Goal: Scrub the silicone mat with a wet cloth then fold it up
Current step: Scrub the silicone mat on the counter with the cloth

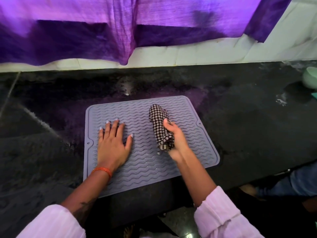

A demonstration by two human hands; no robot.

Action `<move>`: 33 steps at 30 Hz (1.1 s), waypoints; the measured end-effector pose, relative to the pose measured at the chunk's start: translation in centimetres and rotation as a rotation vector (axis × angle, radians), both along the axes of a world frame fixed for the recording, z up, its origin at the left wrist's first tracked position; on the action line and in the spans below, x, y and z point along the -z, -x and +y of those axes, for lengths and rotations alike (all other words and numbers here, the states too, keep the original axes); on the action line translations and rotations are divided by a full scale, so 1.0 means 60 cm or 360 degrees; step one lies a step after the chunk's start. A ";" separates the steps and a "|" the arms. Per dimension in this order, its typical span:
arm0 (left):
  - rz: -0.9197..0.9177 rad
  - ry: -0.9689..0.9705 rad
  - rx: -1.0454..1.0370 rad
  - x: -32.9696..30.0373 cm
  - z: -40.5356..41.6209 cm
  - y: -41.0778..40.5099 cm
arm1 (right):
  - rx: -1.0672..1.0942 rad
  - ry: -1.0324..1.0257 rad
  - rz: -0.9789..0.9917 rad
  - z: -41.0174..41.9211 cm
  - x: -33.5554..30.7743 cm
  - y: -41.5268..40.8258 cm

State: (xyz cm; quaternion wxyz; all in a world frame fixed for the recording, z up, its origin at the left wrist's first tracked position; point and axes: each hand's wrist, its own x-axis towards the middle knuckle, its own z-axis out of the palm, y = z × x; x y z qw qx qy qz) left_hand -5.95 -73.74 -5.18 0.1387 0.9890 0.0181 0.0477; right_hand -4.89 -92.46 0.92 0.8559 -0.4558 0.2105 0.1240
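Observation:
A grey silicone mat [188,143] with wavy ridges lies flat on the dark stone counter. My left hand [112,145] presses flat on the mat's left half, fingers spread. A black-and-white checked cloth [158,121], bunched into a roll, lies on the right half of the mat. My right hand [175,140] grips the near end of that cloth, thumb on top, with its far end stretching away from me across the mat.
The dark counter [248,126] looks wet in patches at the far right. A pale green container [310,78] sits at the right edge. Purple curtains [120,31] hang over the white tiled wall behind. Someone's leg in blue jeans [291,184] shows below the counter's near edge.

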 end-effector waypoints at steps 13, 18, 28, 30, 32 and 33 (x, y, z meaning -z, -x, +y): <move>-0.0032 0.0026 0.0018 0.003 0.000 -0.002 | -0.0046 0.2509 -0.0320 -0.039 0.045 0.020; -0.0034 0.0056 0.0019 0.000 0.002 -0.001 | -0.0139 0.1612 -0.0215 0.013 0.034 0.019; -0.0286 0.0246 -0.0078 -0.039 0.077 0.020 | 0.0031 -0.0825 0.0061 -0.074 -0.011 -0.003; -0.0286 0.0137 -0.0144 -0.044 0.110 0.023 | 0.0063 -0.0836 0.0022 -0.091 -0.014 -0.018; -0.0242 0.0054 -0.0172 -0.046 0.137 0.026 | 0.0096 -0.0754 -0.0006 -0.108 -0.021 -0.040; -0.0227 0.0029 -0.0181 -0.045 0.147 0.026 | 0.0105 -0.0678 -0.0022 -0.116 -0.027 -0.054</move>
